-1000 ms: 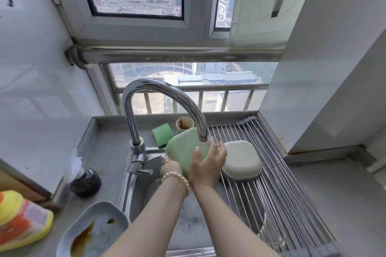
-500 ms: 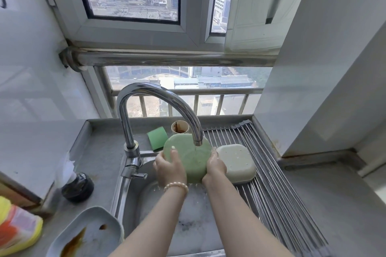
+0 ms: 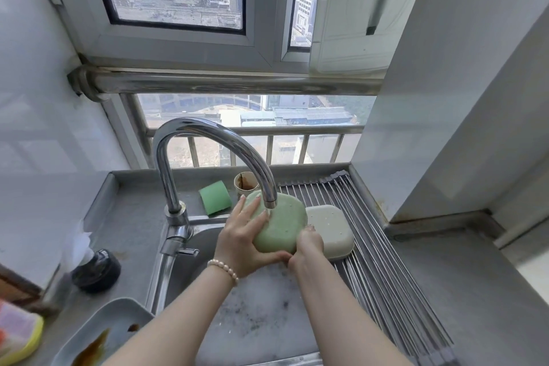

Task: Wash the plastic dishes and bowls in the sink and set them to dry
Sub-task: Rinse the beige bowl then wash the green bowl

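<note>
Green dish (image 3: pixel 280 221) held over the sink (image 3: pixel 267 321) under the tap spout (image 3: pixel 269 202), bottom side toward viewer. Left hand (image 3: pixel 243 242) grips its left edge, fingers spread over the back; right hand (image 3: pixel 306 248) grips its lower right edge. White dish (image 3: pixel 329 230) lies upside down on the drying rack (image 3: pixel 386 261), just right of the hands.

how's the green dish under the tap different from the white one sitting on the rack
The green dish is pale green; the white dish is off-white.
The green dish is held tilted beneath the faucet spout by the left hand and right hand; the white dish lies upside down, untouched, on the drying rack.
The green dish is over the sink; the white one is beside it.
Both are rounded-corner dishes, bottoms toward the camera, with water droplets.
</note>
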A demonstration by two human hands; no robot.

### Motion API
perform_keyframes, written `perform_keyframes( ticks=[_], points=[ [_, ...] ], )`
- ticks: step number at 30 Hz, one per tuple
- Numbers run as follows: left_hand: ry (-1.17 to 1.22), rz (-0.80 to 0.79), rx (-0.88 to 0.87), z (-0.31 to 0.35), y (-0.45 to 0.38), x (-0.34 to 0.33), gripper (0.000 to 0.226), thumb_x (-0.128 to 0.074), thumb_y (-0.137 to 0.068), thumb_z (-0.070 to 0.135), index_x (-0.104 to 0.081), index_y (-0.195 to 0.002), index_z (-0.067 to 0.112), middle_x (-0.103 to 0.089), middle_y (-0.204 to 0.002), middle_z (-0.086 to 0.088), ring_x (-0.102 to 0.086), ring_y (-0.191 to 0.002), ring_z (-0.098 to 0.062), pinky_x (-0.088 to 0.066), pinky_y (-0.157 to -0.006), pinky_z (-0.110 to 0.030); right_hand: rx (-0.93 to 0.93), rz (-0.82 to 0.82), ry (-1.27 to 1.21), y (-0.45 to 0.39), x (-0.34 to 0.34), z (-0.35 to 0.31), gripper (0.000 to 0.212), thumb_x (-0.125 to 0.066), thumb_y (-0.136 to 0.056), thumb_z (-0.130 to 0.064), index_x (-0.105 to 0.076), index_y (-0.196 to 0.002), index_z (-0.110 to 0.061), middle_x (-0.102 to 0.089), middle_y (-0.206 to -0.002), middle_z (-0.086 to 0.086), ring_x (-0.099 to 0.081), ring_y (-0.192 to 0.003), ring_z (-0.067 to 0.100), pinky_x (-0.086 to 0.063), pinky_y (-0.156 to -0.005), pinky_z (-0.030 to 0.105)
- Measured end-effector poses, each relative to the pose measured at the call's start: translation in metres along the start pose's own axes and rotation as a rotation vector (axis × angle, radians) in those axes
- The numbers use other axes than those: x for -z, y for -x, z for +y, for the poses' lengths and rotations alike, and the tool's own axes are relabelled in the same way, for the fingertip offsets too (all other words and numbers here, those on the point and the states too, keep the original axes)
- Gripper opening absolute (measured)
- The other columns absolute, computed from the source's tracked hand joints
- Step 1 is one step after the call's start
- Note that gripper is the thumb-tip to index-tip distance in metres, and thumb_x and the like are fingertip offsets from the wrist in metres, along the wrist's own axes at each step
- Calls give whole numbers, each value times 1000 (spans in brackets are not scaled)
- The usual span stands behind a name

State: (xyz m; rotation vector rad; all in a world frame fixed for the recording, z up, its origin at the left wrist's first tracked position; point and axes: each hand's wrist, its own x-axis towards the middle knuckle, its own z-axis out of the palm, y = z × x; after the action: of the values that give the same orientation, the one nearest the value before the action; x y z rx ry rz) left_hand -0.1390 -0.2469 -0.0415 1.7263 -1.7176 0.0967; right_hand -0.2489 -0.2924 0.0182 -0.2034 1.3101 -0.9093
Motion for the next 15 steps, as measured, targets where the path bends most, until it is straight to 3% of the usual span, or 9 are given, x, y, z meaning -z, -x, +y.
perform_keyframes(
  ticks=[4, 8, 12, 15],
  points=[
    [143, -154, 21, -7, -11, 16, 99, -52, -60, 89, -65, -119, 10, -39, -148, -9, -30, -139, -37, -26, -112, -53, -26, -30, 65, -5, 6, -6, 36, -34, -103, -26, -59, -88, -6, -62, -109, 15, -60, -96, 31, -49, -92, 46],
    [334, -270, 324, 0, -14, 23, 106, -53, -55, 85, -52, -137, 18, -26, -154, 6, -23, -141, -14, -21, -117, -38, -63, -50, 121, -4, 9, -7, 31, -39, -101, -26, -59, -106, -3, -62, -110, 15, -60, -106, 35, -48, -93, 48],
    [401, -248, 669, 9, -23, 21, 83, -65, -74, 63, -40, -143, 23, -40, -142, -2, -43, -127, -20, -38, -106, -35, 17, -39, 200, -9, 6, 6, 38, -43, -101, -26, -58, -120, 4, -62, -118, 14, -60, -109, 33, -49, -96, 44],
    [169, -305, 811, 16, -22, 20, 71, -55, -80, 69, -43, -135, 24, -44, -130, -7, -52, -112, -25, -42, -91, -32, 117, -24, 310, -6, 6, 10, 35, -42, -102, -22, -55, -121, 5, -59, -113, 14, -57, -109, 30, -47, -91, 35]
  ],
)
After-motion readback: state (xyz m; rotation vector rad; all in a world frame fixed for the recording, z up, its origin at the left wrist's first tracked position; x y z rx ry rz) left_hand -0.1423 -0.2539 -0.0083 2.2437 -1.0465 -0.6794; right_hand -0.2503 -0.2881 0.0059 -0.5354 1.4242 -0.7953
